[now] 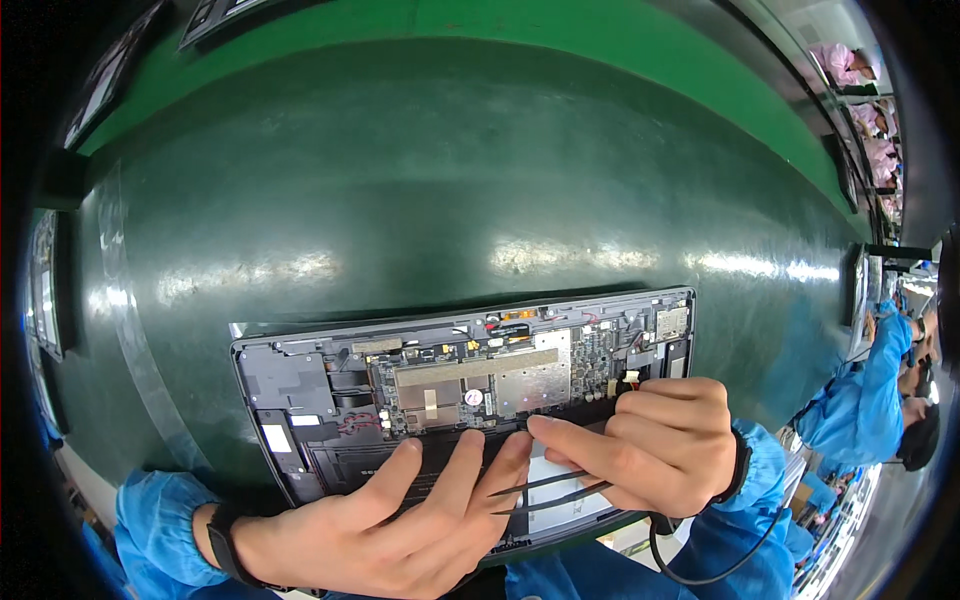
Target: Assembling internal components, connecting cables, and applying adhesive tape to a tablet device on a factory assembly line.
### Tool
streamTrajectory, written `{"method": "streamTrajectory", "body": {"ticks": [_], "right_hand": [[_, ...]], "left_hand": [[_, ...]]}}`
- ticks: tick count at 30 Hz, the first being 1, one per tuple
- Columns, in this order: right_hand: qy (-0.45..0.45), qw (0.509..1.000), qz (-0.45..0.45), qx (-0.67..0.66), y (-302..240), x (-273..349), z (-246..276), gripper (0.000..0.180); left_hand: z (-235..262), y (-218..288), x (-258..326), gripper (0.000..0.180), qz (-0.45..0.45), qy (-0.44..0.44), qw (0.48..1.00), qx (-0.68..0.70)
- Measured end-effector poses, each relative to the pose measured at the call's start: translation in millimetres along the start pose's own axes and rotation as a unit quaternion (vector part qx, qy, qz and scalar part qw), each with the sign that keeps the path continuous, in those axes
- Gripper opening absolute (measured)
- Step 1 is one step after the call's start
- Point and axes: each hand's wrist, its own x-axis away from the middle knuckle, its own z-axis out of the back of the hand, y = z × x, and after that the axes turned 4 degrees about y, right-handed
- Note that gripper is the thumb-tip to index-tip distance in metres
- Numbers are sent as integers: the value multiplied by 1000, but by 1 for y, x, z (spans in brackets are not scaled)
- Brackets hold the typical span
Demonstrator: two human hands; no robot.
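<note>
Worktop point(440, 200): green, smooth, glossy. Opened computer body point(300, 375): dark grey, flat, rectangular, round-cornered; lies on the worktop. Black panel point(425, 475): flat, partly covered. Left hand point(420, 525): spread, holding nothing, fingertips over the panel; light, even pressure seems best. Right hand point(665, 440): curled round tweezers point(575, 495), index fingertip just beside the left hand's; best kept steady. Circuit board point(590, 350): densely textured with tiny parts. Tweezers: slim, dark, prongs parted; points best kept clear of the panel. Sticker point(473, 398): round, pale.
</note>
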Motion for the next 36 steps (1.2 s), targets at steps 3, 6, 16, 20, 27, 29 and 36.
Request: {"method": "streamTrajectory", "body": {"ticks": [3,6,16,20,27,29,36], "right_hand": [[6,1000,-4,17,-1,-1,-2,30],[-3,1000,-3,15,2,-2,-3,33],[-30,998,-60,-11,-1,-3,4,41],[-45,998,-45,-6,0,-4,5,38],[-122,927,-290,-207,-2,-9,53,47],[-111,866,-410,-264,-7,-1,66,34],[-130,825,-491,-247,-11,-15,66,13]], "left_hand": [[2,0,-1,41,0,-9,1000,8],[1,-1,-2,39,-3,4,1000,-7],[2,1,1,38,25,10,999,19],[0,-6,3,38,-18,-1,1000,-3],[2,-1,2,41,-8,8,1000,-17],[4,4,-2,42,32,-4,999,-4],[2,3,-2,46,4,-10,1000,1]]}}
